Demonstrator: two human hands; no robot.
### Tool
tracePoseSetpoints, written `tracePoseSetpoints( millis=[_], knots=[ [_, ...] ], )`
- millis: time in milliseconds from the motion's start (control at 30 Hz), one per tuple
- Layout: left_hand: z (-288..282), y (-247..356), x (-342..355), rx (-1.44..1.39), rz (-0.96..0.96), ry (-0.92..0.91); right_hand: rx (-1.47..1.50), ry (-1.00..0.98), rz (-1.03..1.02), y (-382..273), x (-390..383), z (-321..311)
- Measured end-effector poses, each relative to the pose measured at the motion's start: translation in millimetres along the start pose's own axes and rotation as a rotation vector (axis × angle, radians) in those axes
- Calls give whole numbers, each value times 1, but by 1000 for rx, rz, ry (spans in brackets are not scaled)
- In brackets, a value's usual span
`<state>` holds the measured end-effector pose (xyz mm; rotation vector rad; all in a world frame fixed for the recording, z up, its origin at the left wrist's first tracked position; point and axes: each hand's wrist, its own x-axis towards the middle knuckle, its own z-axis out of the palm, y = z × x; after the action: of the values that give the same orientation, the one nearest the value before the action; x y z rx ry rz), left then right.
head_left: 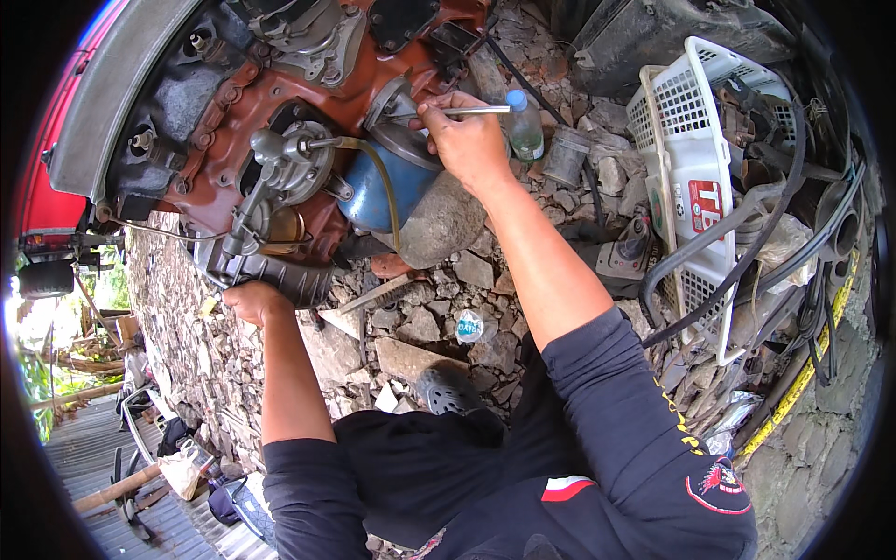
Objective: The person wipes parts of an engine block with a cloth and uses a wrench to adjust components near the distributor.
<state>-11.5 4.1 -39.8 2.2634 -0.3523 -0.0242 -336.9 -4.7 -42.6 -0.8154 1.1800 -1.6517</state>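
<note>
A large red-brown engine (359,65) fills the upper left. My right hand (471,149) is closed around a slim silver metal rod (483,110), perhaps a wrench handle; its far end is hidden at the engine bracket. Below that hand hangs a blue cylindrical canister (378,191), like an oil filter. To its left sits a grey round pump (297,159) with a yellowish hose (385,173). My left hand (257,301) grips the lower edge of a dark ribbed metal housing (299,280); some of its fingers are out of sight behind it.
A rounded rock (443,222) lies beneath the canister. A blue-capped bottle (527,133) and a metal can (567,157) stand beyond. At right, a white basket (702,177) holds parts and hoses. A brush (381,293) and plastic cup (469,326) lie on rubble.
</note>
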Motion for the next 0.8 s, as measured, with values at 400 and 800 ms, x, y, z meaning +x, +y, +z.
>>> tracePoseSetpoints(
  millis=[400,800],
  knots=[
    [8,-10,9,-10,36,83,-35,-34,-133,2,-3,5],
    [5,-2,3,-102,-29,20,-529,-81,-181,-8,18,-13]
  ],
)
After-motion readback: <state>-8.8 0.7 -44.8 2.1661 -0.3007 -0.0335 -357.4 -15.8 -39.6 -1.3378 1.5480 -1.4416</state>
